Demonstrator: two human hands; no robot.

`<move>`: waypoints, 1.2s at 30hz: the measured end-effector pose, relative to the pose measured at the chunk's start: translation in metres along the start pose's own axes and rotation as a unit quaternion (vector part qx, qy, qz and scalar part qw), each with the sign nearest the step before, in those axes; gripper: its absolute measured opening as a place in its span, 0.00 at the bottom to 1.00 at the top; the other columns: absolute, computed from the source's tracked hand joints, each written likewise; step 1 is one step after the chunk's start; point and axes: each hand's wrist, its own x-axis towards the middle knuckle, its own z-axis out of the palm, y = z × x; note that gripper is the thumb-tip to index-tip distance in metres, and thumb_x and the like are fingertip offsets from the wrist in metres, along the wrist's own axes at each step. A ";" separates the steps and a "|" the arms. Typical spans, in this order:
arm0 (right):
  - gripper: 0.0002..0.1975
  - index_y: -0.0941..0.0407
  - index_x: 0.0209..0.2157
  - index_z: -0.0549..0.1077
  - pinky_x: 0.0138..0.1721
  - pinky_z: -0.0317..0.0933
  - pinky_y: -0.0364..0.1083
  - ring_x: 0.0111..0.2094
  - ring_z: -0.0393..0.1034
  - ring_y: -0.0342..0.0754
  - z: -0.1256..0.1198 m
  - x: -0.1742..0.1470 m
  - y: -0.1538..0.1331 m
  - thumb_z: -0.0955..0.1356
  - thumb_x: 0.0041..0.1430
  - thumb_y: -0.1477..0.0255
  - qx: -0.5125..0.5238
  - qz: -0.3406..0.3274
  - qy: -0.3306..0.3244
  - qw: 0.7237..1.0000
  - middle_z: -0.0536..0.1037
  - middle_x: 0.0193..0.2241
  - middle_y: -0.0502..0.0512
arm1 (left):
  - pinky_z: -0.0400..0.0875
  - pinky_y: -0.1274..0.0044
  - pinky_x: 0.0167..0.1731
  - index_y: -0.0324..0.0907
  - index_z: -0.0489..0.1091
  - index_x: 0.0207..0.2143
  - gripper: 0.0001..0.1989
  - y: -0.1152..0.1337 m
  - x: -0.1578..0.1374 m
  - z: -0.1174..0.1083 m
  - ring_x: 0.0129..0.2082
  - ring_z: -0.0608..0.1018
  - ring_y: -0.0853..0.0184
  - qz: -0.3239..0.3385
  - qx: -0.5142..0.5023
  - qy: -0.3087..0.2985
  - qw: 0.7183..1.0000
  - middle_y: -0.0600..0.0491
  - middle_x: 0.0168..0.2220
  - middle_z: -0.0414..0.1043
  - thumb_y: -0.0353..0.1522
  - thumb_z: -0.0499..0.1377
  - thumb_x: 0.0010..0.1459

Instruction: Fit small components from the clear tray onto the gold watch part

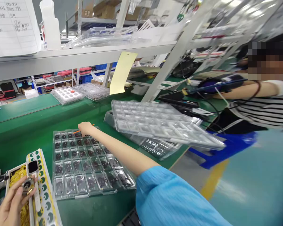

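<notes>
In my left hand (13,201) at the lower left, a round gold-coloured watch case (27,185) is pinched between thumb and fingers. Close by it, a smartwatch with a white strap (37,197) lies on a white strip with yellow and dark green crescent shapes (46,196). My right hand (85,128) reaches over the far edge of a clear compartment tray (94,190) and is closed on a thin orange stick-like tool (76,131), whose tip points left. Small dark round parts (58,156) sit in the tray's compartments.
Stacked clear trays (155,121) lie to the right, overhanging the green bench edge. A white box of yellow pieces (19,175) is at the left. A yellow paper (122,72) hangs from the shelf (85,55). Another person's arm (247,91) is at the right.
</notes>
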 end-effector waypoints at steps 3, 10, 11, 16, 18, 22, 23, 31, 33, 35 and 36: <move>0.13 0.60 0.49 0.71 0.46 0.69 0.54 0.45 0.71 0.53 -0.004 0.003 -0.007 0.69 0.66 0.69 0.011 0.011 -0.008 1.000 0.72 0.47 0.59 | 0.78 0.69 0.46 0.48 0.77 0.44 0.19 0.005 -0.003 0.004 0.46 0.80 0.53 -0.002 0.006 -0.010 1.000 0.52 0.50 0.77 0.46 0.64 0.54; 0.15 0.61 0.50 0.70 0.46 0.69 0.54 0.46 0.70 0.54 -0.011 -0.015 -0.014 0.69 0.66 0.68 0.059 0.035 0.058 0.996 0.71 0.48 0.60 | 0.74 0.69 0.51 0.49 0.75 0.47 0.20 0.008 -0.005 0.013 0.49 0.79 0.55 -0.003 -0.025 -0.056 0.998 0.53 0.59 0.69 0.45 0.65 0.54; 0.15 0.61 0.50 0.70 0.46 0.68 0.55 0.46 0.70 0.54 -0.010 -0.021 -0.013 0.69 0.66 0.67 0.067 0.035 0.078 0.994 0.71 0.48 0.61 | 0.74 0.69 0.52 0.50 0.75 0.49 0.21 0.008 -0.005 0.014 0.50 0.78 0.55 -0.006 -0.029 -0.063 0.998 0.53 0.60 0.68 0.45 0.65 0.54; 0.10 0.60 0.45 0.73 0.46 0.68 0.53 0.42 0.72 0.51 0.004 -0.058 -0.024 0.67 0.68 0.67 0.124 -0.034 0.181 0.975 0.74 0.44 0.57 | 0.72 0.64 0.54 0.47 0.76 0.48 0.25 0.011 -0.011 0.020 0.47 0.80 0.55 -0.007 -0.045 -0.086 0.995 0.50 0.54 0.73 0.46 0.67 0.49; 0.08 0.60 0.42 0.74 0.43 0.69 0.51 0.40 0.72 0.49 0.015 -0.073 -0.042 0.66 0.69 0.69 0.158 -0.102 0.222 0.957 0.76 0.40 0.55 | 0.73 0.64 0.52 0.44 0.79 0.43 0.25 0.014 -0.013 0.023 0.47 0.79 0.54 -0.009 -0.044 -0.102 0.994 0.48 0.50 0.76 0.48 0.69 0.46; 0.08 0.58 0.38 0.76 0.38 0.66 0.43 0.36 0.72 0.46 0.042 -0.102 -0.088 0.65 0.65 0.80 0.228 -0.231 0.318 0.891 0.76 0.35 0.53 | 0.77 0.65 0.48 0.40 0.81 0.32 0.25 0.020 -0.015 0.026 0.44 0.80 0.53 -0.026 -0.027 -0.134 0.990 0.45 0.41 0.80 0.50 0.71 0.39; 0.10 0.58 0.38 0.77 0.37 0.66 0.42 0.36 0.72 0.46 0.050 -0.108 -0.098 0.64 0.64 0.82 0.245 -0.261 0.344 0.868 0.76 0.35 0.53 | 0.77 0.66 0.47 0.40 0.81 0.30 0.24 0.021 -0.016 0.027 0.43 0.80 0.54 -0.031 -0.028 -0.139 0.989 0.45 0.39 0.80 0.50 0.71 0.39; 0.13 0.63 0.44 0.73 0.27 0.61 0.44 0.28 0.69 0.47 0.099 -0.152 -0.131 0.58 0.68 0.80 0.251 -0.458 0.543 0.657 0.76 0.30 0.59 | 0.72 0.79 0.34 0.39 0.76 0.22 0.18 0.020 -0.026 0.027 0.28 0.74 0.70 -0.136 -0.124 -0.225 0.957 0.53 0.25 0.73 0.46 0.69 0.47; 0.13 0.65 0.46 0.72 0.26 0.60 0.44 0.26 0.68 0.47 0.103 -0.157 -0.131 0.58 0.68 0.82 0.224 -0.481 0.567 0.629 0.76 0.30 0.59 | 0.66 0.81 0.28 0.39 0.74 0.19 0.20 0.019 -0.026 0.026 0.23 0.69 0.73 -0.140 -0.112 -0.224 0.958 0.55 0.21 0.69 0.46 0.70 0.45; 0.14 0.65 0.46 0.71 0.25 0.60 0.45 0.26 0.67 0.47 0.105 -0.157 -0.130 0.57 0.68 0.82 0.219 -0.490 0.563 0.628 0.76 0.30 0.60 | 0.59 0.81 0.24 0.38 0.71 0.16 0.23 0.019 -0.026 0.026 0.21 0.63 0.74 -0.124 -0.076 -0.214 0.966 0.58 0.17 0.64 0.48 0.69 0.44; 0.14 0.65 0.46 0.72 0.25 0.59 0.45 0.25 0.67 0.47 0.106 -0.156 -0.130 0.57 0.68 0.83 0.221 -0.492 0.560 0.629 0.76 0.31 0.60 | 0.56 0.81 0.24 0.39 0.70 0.15 0.24 0.019 -0.026 0.026 0.20 0.61 0.74 -0.116 -0.059 -0.209 0.969 0.58 0.17 0.62 0.49 0.69 0.44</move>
